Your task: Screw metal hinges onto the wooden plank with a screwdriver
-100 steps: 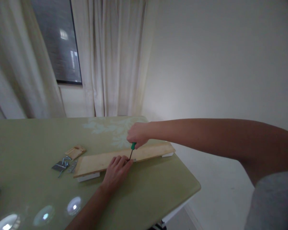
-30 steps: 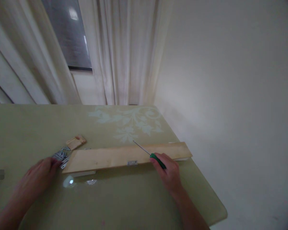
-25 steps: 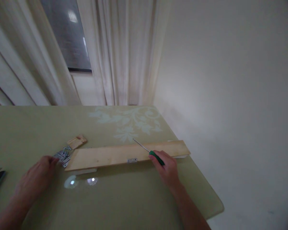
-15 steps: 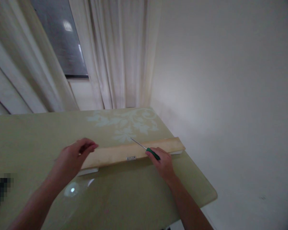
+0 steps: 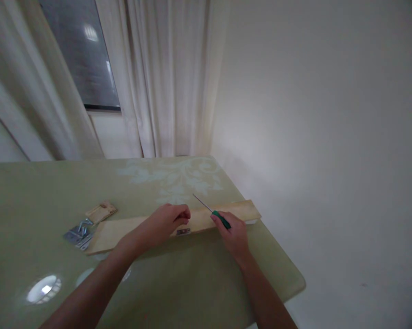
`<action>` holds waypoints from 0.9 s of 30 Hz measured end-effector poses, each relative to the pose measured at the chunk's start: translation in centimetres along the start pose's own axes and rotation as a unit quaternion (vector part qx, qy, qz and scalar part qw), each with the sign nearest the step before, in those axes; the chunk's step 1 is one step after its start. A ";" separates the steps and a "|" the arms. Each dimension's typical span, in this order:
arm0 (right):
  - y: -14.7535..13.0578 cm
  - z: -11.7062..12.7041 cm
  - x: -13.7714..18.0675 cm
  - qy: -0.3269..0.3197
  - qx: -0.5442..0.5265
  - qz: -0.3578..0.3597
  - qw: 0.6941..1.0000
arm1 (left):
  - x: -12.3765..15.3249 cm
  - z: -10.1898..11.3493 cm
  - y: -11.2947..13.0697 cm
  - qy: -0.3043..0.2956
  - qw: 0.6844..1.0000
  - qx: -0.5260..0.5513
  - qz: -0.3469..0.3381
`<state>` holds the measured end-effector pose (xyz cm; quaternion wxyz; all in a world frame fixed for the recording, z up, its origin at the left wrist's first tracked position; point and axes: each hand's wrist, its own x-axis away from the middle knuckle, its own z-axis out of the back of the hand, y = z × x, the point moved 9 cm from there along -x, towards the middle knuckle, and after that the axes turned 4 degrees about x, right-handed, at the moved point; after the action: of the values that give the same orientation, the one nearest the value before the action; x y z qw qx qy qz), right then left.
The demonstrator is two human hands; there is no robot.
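Screwdriver (image 5: pixel 221 219) — green-handled, slim (in right hand (image 5: pixel 234 234)), pale wooden board (image 5: pixel 202 219)

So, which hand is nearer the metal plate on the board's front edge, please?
Left. The left hand is close by the metal plate; the right hand, holding the screwdriver, is farther right.

Dim, greyish light leaves the wall (image 5: pixel 312 114) palest near its left and darker toward the right edge, while pale glare spots the glossy bench (image 5: pixel 30 192) at near left, the window (image 5: pixel 82 59) mirrors a bright patch, and soft shadow edges the board (image 5: pixel 199 221).
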<state>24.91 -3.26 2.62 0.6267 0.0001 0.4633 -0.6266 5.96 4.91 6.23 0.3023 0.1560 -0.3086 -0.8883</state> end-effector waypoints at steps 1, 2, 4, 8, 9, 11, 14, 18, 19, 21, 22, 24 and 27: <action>0.1 0.0 0.0 -0.002 0.000 -0.003 1.000 | 0.1 -0.1 0.0 -0.012 1.000 0.003 0.002; 0.1 0.0 0.0 -0.003 -0.001 -0.005 1.000 | 0.1 -0.4 0.0 -0.029 1.000 0.009 0.003; 0.1 0.1 0.0 -0.006 -0.003 -0.007 1.000 | 0.1 -1.1 0.0 -0.063 0.998 0.012 -0.001; 0.1 0.2 0.0 -0.006 -0.009 -0.007 1.000 | -0.3 -2.1 0.2 -0.077 0.996 -0.011 -0.048; 0.1 0.3 0.0 -0.004 -0.010 -0.008 1.000 | -0.3 -2.3 0.3 -0.075 0.995 -0.014 -0.057; 0.0 0.3 0.0 -0.003 -0.011 -0.009 1.000 | -0.4 -2.3 0.3 -0.070 0.996 -0.010 -0.061; 0.0 0.2 0.0 -0.004 -0.010 -0.011 1.000 | -0.5 -1.6 0.2 -0.043 0.998 0.001 -0.038; -0.1 0.1 -0.1 -0.006 -0.005 -0.013 1.000 | -0.4 -1.3 0.2 -0.038 0.999 -0.010 -0.031; -0.1 0.1 -0.1 -0.007 -0.004 -0.013 1.000 | -0.3 -1.4 0.2 -0.044 0.998 -0.016 -0.035; 0.0 0.1 -0.1 -0.008 -0.005 -0.013 1.000 | -0.3 -1.7 0.2 -0.050 0.997 -0.029 -0.042; 0.0 0.0 -0.1 -0.009 -0.005 -0.013 1.000 | -0.3 -1.8 0.2 -0.051 0.997 -0.039 -0.044; 0.1 0.0 -0.1 -0.010 -0.005 -0.013 1.000 | -0.3 -2.1 0.4 -0.052 0.996 -0.065 -0.043; 0.1 0.0 0.0 -0.010 -0.004 -0.013 1.000 | -0.2 -2.4 1.0 -0.049 0.993 -0.096 -0.042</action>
<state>25.00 -3.19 2.58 0.6229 -0.0145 0.4595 -0.6330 7.72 3.32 5.10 0.2632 0.0957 -0.2293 -0.9322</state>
